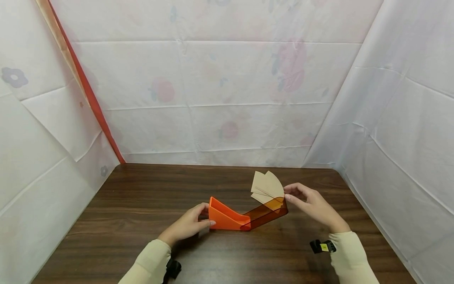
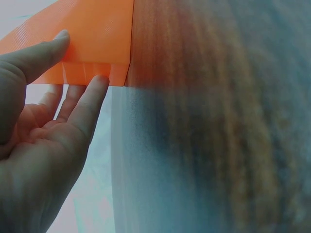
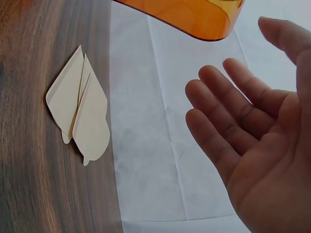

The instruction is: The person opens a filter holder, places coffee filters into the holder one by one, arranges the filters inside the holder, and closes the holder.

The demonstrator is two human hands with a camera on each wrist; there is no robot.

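My left hand [image 1: 189, 224] grips the back end of an orange coffee filter holder [image 1: 227, 217], a wedge-shaped box on the table. In the left wrist view the thumb [image 2: 48, 53] lies on its side wall and a fingertip touches the end face. A see-through amber lid [image 1: 266, 216] is hinged at the holder's low end and swung out to the right. My right hand [image 1: 313, 203] is at the lid's far end with fingers relaxed; the right wrist view shows its palm holding nothing. Just behind the lid lie several tan paper coffee filters [image 1: 264, 184], fanned apart.
The dark wood table [image 1: 142, 201] is bounded by a white printed cloth [image 1: 220, 130] at the back and cloth on both sides. A red strip [image 1: 93, 104] runs down the back left corner. Black straps with small devices sit on both wrists.
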